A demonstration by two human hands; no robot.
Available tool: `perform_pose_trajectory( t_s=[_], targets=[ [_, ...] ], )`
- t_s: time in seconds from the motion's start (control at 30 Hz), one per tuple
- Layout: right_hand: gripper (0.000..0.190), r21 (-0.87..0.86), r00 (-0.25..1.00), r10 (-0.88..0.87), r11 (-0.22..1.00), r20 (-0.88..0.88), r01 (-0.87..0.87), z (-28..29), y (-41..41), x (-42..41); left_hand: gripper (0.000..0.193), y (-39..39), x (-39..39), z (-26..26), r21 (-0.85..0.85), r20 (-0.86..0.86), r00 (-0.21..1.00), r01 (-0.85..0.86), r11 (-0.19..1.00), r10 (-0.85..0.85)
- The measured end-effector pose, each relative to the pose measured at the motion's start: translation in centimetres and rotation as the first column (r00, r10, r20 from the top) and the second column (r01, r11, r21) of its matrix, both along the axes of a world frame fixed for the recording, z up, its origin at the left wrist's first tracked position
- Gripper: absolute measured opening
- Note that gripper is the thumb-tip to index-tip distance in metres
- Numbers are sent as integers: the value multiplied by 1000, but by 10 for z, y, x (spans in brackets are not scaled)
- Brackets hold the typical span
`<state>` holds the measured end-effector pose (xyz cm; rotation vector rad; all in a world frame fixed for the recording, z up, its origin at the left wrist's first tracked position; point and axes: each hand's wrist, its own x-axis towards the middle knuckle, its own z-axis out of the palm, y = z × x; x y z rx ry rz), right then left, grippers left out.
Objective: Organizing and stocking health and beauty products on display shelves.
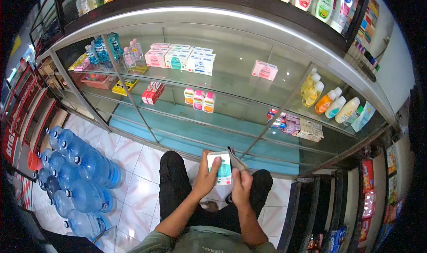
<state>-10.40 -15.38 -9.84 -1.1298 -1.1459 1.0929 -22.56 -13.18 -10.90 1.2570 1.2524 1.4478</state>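
Observation:
My left hand point(207, 174) grips a white and teal soap box point(220, 168), its thumb across the front face. A grey-brown cloth point(237, 162) is pinched in my right hand point(241, 181), beside the box's right edge. Ahead of my knees stands a glass display cabinet point(233, 27). On its upper shelf are stacked Johnson's soap boxes point(178, 59), with a single pink soap box point(264, 70) farther right. Three small bottles point(198, 100) and some red and white boxes point(153, 92) sit on the shelf below.
Large blue water bottles point(90, 193) lie on the tiled floor point(138, 193) at my left. Yellow and orange bottles point(313, 92) fill the cabinet's right end, with blue mouthwash bottles point(101, 49) at its left. Packaged goods point(368, 176) hang on a rack at my right.

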Motion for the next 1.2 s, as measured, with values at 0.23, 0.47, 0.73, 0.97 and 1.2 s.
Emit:
perform_pose_trajectory(
  t_s=[0.23,0.47,0.73,0.97,1.2],
  targets=[
    [23,47,992,125,991,-7,-124,-2,-27,-4,36,8,-9,4,-54,302,929,-207,977,214],
    [26,-206,811,-242,966,-533,153,-17,-21,-27,40,-11,42,-2,101,188,869,-480,871,457],
    [17,-186,744,-165,981,-648,55,-22,-16,-6,39,-13,35,-6,207,150,972,-210,955,182],
    [8,-228,889,-27,970,-457,-87,-32,-37,10,39,-9,21,13,303,208,972,-173,937,112],
    [22,216,963,-270,939,-14,267,16,2,50,40,-15,-3,21,240,-113,994,20,971,7]
  ],
)
